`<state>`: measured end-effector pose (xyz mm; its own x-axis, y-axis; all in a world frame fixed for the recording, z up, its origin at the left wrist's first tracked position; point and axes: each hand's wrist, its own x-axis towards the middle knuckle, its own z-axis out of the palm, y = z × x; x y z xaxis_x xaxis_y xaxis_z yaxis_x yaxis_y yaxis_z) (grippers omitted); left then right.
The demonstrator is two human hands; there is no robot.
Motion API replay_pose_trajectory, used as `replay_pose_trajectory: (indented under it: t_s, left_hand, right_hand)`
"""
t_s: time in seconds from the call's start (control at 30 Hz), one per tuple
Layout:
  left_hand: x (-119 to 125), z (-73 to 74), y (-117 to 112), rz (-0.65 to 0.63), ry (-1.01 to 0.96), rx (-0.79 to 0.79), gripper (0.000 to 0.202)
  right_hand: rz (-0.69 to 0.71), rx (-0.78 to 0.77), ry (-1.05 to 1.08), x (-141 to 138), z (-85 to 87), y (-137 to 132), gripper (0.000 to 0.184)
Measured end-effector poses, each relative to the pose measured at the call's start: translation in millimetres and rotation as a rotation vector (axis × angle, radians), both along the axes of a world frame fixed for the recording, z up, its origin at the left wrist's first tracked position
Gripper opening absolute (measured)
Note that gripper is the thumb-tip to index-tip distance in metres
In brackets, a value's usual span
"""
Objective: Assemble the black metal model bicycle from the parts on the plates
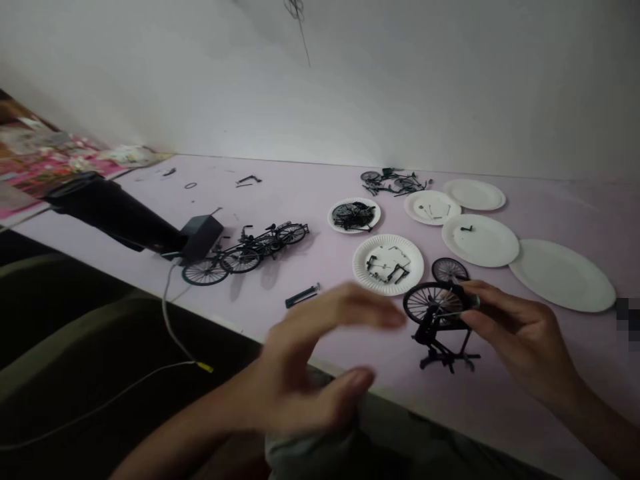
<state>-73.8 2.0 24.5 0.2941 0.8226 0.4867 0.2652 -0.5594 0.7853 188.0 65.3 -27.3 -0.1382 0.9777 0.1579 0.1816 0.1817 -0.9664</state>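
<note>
Bench point(550, 360): paper plate point(358, 267) of black parts point(387, 267) just behind miniature bicycle point(430, 337)
Right hand point(520, 333): pinching its wheel
Left hand point(310, 367): spread, just beside it
Risk: slipped pinch toppling it onto plate

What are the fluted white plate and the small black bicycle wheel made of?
The fluted white plate looks like pressed paper: crimped rim, matte surface. The black wheel looks like dark-finished metal, judging by its very thin, straight spokes and slim rim, though black plastic can't be ruled out from this view.
</note>
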Motion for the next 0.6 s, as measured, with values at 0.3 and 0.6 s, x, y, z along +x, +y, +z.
replay_pose_trajectory:
  t_s: [0.3, 0.6]
  left_hand:
    - [35, -38.9, 29, -0.02, 0.04, 0.207, 0.03]
    - [22, -65.4, 11, 0.021, 0.136, 0.442, 0.023]
  right_hand:
    - [0.425, 0.543, -0.095, 3, 8.2, -8, 0.059]
    - [0.527, 0.543, -0.181, 0, 5.9, -8, 0.047]
